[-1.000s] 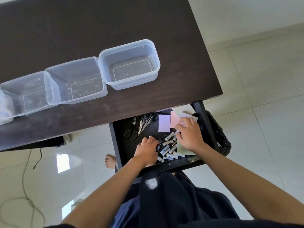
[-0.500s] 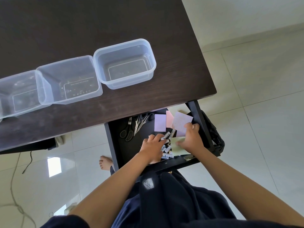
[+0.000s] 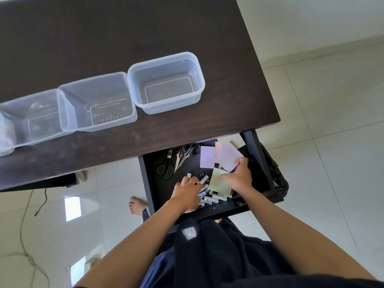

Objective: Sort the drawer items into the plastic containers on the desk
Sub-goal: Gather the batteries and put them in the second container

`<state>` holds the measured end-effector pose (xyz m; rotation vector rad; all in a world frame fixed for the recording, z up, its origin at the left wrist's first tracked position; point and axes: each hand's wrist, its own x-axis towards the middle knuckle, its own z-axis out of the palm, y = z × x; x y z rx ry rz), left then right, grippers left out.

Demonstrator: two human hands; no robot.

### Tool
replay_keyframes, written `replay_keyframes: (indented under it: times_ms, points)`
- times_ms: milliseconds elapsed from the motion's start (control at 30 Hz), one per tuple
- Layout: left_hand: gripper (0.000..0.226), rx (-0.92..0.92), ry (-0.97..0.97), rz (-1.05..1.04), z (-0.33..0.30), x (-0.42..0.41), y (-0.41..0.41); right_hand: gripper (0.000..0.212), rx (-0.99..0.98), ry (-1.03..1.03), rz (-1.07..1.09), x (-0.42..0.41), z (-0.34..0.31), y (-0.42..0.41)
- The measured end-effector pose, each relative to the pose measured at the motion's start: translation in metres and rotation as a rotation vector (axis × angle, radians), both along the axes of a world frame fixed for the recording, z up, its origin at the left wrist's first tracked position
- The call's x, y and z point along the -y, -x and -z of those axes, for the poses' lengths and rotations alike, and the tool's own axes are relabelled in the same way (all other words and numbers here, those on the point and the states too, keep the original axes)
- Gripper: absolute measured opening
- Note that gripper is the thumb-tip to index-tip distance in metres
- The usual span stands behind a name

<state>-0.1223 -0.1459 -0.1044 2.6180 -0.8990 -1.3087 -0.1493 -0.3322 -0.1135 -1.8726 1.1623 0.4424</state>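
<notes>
Three clear rectangular plastic containers (image 3: 97,102) stand in a row on the dark wooden desk (image 3: 124,38), above and left of the open black drawer (image 3: 149,183). Inside the drawer, left to right: black-handled scissors (image 3: 166,169) at its far left; a scattered pile of small batteries (image 3: 207,196) near its front edge, where the left hand (image 3: 187,192) rests, fingers curled over them; whether it grips any cannot be told. A lilac square sticky pad (image 3: 207,157) lies at the drawer's back. The right hand (image 3: 239,177) pinches a pale speckled lilac pad (image 3: 227,155), raised and tilted, fingertips touching a pale yellow-green pad (image 3: 218,181).
</notes>
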Motion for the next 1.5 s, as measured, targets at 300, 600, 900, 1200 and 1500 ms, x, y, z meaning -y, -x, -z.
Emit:
replay_keyframes:
  times_ms: [300, 600, 900, 1200, 1500]
  points:
    - [0.049, -0.003, -0.01, -0.018, -0.001, -0.005, 0.0, 0.066, 0.002, 0.175, -0.264, 0.008, -0.003, 0.003]
    - [0.05, 0.006, -0.031, -0.024, -0.001, 0.002, -0.001, 0.081, -0.044, -0.002, -0.434, 0.013, -0.008, 0.008]
    - [0.049, 0.028, 0.002, -0.054, 0.0, -0.001, 0.003, 0.052, 0.11, -0.307, -0.248, 0.028, -0.024, 0.006]
    - [0.053, 0.052, 0.007, -0.055, 0.0, -0.002, 0.01, 0.041, 0.356, -0.198, 0.228, 0.024, -0.025, -0.022]
    - [0.054, 0.181, 0.046, -0.123, 0.0, -0.008, 0.019, 0.06, 0.115, 0.175, 0.008, 0.002, -0.011, 0.007]
